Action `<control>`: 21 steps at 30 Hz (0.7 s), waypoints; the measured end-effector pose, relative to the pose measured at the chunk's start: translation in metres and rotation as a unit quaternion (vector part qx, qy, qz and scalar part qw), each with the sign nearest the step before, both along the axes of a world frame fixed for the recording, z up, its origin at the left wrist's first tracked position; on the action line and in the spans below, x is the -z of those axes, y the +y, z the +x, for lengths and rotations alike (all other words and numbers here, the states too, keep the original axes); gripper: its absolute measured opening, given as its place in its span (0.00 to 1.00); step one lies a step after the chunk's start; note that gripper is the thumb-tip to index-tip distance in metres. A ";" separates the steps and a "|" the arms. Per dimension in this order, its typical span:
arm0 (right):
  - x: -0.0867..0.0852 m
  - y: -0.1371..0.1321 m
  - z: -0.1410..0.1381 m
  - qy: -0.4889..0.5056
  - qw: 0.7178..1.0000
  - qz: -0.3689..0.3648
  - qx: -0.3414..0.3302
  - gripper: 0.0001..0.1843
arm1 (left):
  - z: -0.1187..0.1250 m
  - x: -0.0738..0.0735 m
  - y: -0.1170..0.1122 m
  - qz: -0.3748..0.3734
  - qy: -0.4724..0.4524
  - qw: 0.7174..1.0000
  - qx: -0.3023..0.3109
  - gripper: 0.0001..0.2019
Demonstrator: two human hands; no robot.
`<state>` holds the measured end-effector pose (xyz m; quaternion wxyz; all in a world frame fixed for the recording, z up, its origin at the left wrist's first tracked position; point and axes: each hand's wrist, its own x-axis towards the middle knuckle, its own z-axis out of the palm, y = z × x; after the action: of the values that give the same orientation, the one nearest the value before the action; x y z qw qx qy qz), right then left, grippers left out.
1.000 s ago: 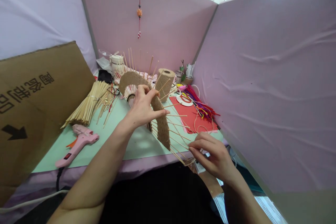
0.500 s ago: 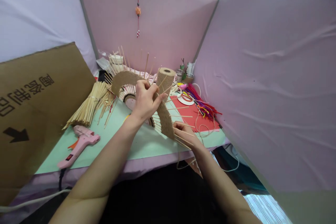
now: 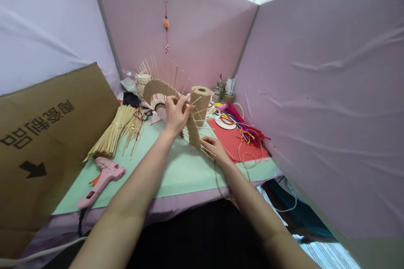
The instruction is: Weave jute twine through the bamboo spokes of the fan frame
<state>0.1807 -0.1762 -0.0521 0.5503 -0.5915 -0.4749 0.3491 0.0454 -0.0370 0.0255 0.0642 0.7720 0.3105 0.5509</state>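
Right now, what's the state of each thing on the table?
left hand, gripping the woven arc's top edge
right hand, at the arc's lower edge, grip unclear
woven arc, held upright on edge
twine spool, upright
glue gun, lying on its side
stick bundle, lying flat

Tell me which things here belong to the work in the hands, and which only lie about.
In the work: left hand, gripping the woven ring; right hand at its lower edge; twine strand hanging below.
Lying about, untouched: stick bundle; pink glue gun; twine spool; pipe cleaners; red sheet; cardboard box.
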 end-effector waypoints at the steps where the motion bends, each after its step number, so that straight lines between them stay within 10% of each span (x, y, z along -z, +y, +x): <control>1: -0.002 -0.002 0.000 0.003 1.000 -0.001 -0.013 0.20 | -0.001 0.002 -0.001 0.002 0.001 1.000 0.000 0.26; 14: 0.005 0.001 0.002 -0.010 1.000 -0.005 -0.026 0.20 | -0.013 0.048 -0.042 0.109 0.041 0.990 0.079 0.16; 21: 0.001 -0.004 0.000 -0.002 0.999 0.004 -0.042 0.20 | -0.013 0.043 -0.047 0.052 0.122 0.985 0.112 0.23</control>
<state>0.1811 -0.1798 -0.0536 0.5369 -0.5695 -0.5014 0.3688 0.0320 -0.0840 -0.0170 0.0468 0.8656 0.1986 0.4573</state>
